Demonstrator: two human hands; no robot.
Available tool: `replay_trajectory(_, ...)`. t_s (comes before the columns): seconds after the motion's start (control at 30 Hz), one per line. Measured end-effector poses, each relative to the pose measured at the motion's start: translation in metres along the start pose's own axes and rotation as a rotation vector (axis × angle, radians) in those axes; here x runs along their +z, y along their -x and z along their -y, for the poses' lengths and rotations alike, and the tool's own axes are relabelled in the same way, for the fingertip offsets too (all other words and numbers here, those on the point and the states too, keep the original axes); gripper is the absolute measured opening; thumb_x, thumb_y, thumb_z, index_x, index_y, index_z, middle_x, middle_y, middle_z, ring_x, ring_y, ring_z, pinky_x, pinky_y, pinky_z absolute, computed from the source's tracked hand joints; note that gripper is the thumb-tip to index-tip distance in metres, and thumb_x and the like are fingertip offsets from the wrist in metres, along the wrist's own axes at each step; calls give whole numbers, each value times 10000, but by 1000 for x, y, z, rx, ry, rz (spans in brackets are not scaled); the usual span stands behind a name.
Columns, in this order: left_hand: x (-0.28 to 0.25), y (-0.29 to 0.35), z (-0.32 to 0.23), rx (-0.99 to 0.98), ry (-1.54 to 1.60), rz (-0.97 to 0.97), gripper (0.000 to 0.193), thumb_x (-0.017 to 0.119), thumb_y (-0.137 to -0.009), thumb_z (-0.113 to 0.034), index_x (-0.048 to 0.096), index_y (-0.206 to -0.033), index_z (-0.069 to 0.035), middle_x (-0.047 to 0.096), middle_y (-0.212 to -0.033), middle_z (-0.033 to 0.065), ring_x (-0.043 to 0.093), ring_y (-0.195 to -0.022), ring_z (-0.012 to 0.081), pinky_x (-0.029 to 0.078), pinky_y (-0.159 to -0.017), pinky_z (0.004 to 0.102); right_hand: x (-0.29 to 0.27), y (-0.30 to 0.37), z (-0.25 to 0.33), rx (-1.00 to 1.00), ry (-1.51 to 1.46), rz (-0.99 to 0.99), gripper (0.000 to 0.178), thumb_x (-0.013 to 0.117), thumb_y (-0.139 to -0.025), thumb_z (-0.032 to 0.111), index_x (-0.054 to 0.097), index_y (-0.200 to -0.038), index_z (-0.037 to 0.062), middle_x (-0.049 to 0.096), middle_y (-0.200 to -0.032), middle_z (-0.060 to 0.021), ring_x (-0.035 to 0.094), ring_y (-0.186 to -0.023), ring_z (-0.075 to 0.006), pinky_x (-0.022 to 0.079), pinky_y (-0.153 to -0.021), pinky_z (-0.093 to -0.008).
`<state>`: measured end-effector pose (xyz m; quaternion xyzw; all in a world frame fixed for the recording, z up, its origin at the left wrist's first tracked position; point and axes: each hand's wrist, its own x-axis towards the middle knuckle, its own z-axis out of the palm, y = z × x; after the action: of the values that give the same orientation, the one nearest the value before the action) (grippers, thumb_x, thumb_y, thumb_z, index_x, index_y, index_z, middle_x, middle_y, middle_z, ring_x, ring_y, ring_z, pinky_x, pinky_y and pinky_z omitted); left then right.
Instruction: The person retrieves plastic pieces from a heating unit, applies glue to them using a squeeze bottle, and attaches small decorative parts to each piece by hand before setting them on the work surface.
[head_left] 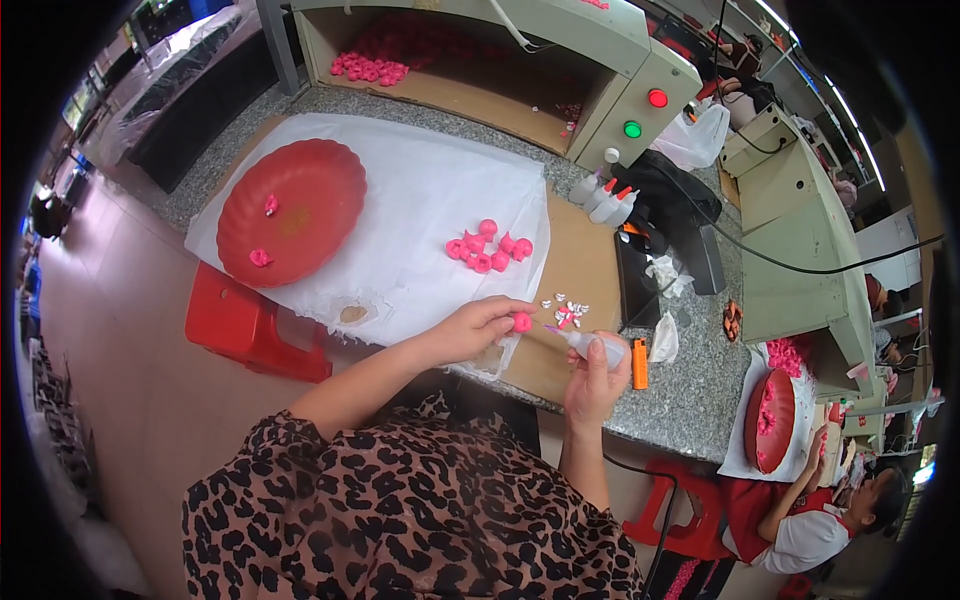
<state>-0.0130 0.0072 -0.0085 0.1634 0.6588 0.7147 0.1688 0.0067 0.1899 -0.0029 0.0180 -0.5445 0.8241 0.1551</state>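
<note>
My left hand pinches a small pink ball-shaped piece between thumb and fingertips, near the front edge of the table. My right hand is closed around a translucent squeeze bottle, its thin purplish nozzle pointing left toward the pink piece. I cannot tell whether the nozzle touches it. Just beyond both hands, small white and pink bits lie scattered on brown cardboard. Farther off, several more pink pieces sit clustered on white paper.
At the left stands a red scalloped dish with two pink pieces. Behind is a machine with an open bay. White bottles, a black tray and an orange-handled tool lie right. Another person sits at far right.
</note>
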Motion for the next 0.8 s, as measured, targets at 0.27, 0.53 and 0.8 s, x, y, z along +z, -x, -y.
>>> replay_trajectory(0.27,-1,0,5,22,-93,0,250,387,-869,-93,486,-1088,-24,513,-995,74,470,-949,143,361,-847,265,-2,2,3,-21,83,83,170,547,-793,117,461,-883,2,498,-771,-70,486,-594,-135,411,-519,-246)
replay_trajectory(0.53,-1,0,8,54,-116,-10,249,386,-865,-91,487,-1082,-19,517,-1001,82,469,-964,151,359,-852,272,1,5,4,-52,211,89,156,542,-786,99,463,-874,-3,475,-815,-73,489,-616,-141,424,-530,-246)
replay_trajectory(0.8,-2,-1,10,81,-138,-6,249,388,-860,-87,490,-1076,-17,520,-1003,89,471,-962,163,358,-853,278,1,4,4,-50,244,98,156,543,-780,92,459,-870,-4,471,-815,-74,491,-606,-137,424,-528,-242)
